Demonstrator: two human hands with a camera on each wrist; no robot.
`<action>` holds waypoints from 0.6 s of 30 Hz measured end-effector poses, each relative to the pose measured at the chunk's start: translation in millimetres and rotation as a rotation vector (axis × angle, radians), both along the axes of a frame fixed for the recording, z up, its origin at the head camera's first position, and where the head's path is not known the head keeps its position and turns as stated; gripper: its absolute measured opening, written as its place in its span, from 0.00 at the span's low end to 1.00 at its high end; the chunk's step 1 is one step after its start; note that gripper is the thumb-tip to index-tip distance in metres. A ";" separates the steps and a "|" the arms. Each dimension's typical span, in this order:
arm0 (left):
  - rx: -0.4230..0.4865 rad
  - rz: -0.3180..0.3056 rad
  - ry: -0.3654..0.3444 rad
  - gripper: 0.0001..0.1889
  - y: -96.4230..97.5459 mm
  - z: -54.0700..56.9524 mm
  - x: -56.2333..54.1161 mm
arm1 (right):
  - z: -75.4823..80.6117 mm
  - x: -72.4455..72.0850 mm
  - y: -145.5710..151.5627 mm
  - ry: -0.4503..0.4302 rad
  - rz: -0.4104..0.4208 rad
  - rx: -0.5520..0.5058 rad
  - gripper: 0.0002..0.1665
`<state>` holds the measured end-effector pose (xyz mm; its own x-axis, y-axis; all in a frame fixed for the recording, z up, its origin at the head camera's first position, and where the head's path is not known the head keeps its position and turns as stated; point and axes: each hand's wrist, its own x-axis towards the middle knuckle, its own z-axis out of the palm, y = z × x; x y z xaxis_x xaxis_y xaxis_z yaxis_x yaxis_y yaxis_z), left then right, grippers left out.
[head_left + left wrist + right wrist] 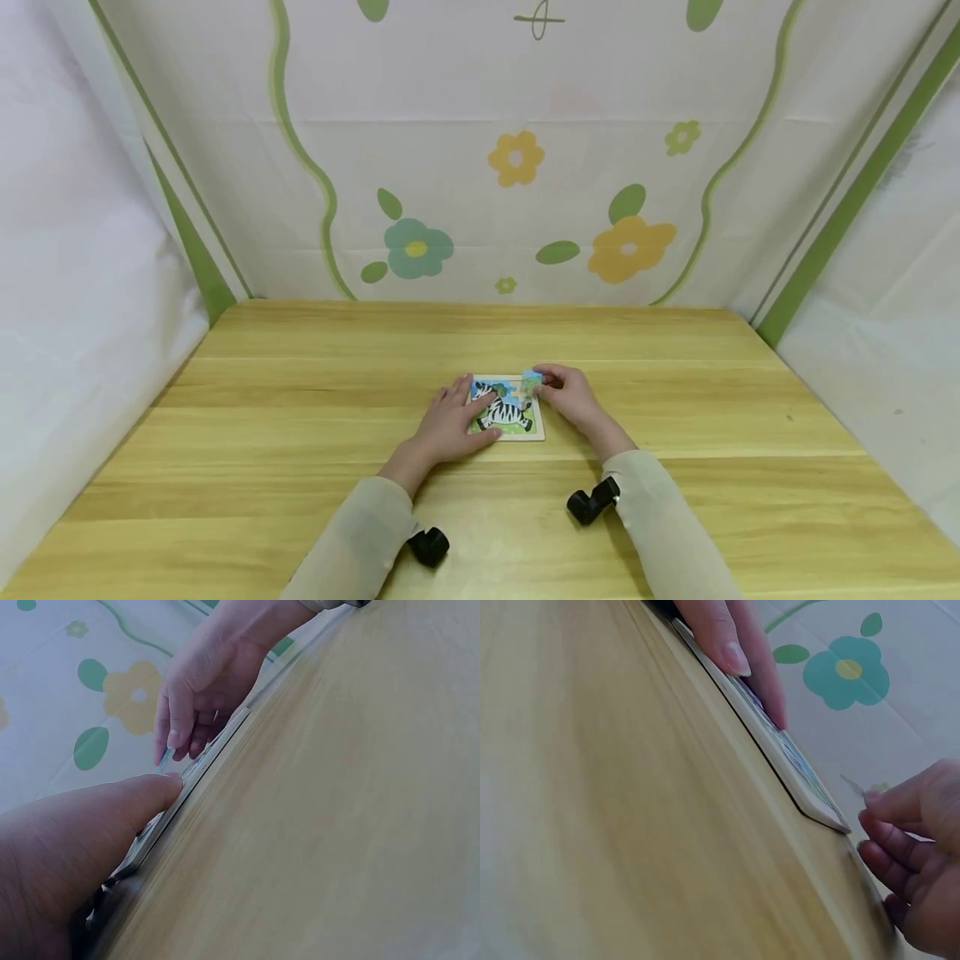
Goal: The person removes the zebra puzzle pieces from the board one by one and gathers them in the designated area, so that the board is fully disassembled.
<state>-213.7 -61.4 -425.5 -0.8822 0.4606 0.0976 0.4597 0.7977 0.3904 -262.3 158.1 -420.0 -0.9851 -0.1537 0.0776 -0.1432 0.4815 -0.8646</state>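
Observation:
A square zebra jigsaw puzzle (510,417) in a pale wooden frame lies flat on the table. My left hand (448,423) rests on its left side, thumb and fingers spread over the frame and the picture. Between thumb and fingertips, my right hand (573,398) pinches a blue and green puzzle piece (531,382) above the upper right corner, where bare backing shows. In the right wrist view the piece (853,785) appears edge-on, raised off the board (780,761). The left wrist view shows the left thumb (161,791) on the frame's near edge.
The wooden table (262,467) spreads around the puzzle on all sides. A white cloth (465,92) printed with flowers hangs behind its back edge, and more white cloth hangs at both sides. Each sleeve carries a small black camera mount (592,500) near the wrist.

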 end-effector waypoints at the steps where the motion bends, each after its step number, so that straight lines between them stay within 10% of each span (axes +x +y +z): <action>1: 0.003 -0.001 0.002 0.32 0.5 0.2 0.1 | 1.7 -0.1 2.1 -0.006 0.006 -0.017 0.19; 18: 0.009 -0.001 0.007 0.32 0.1 -1.0 -0.1 | 29.3 -6.7 51.4 -0.051 0.096 -0.128 0.22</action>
<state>-213.8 -61.3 -426.6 -0.8810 0.4608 0.1075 0.4632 0.7935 0.3946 -269.0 209.5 -390.7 -0.9694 -0.2398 0.0528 -0.1377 0.3530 -0.9254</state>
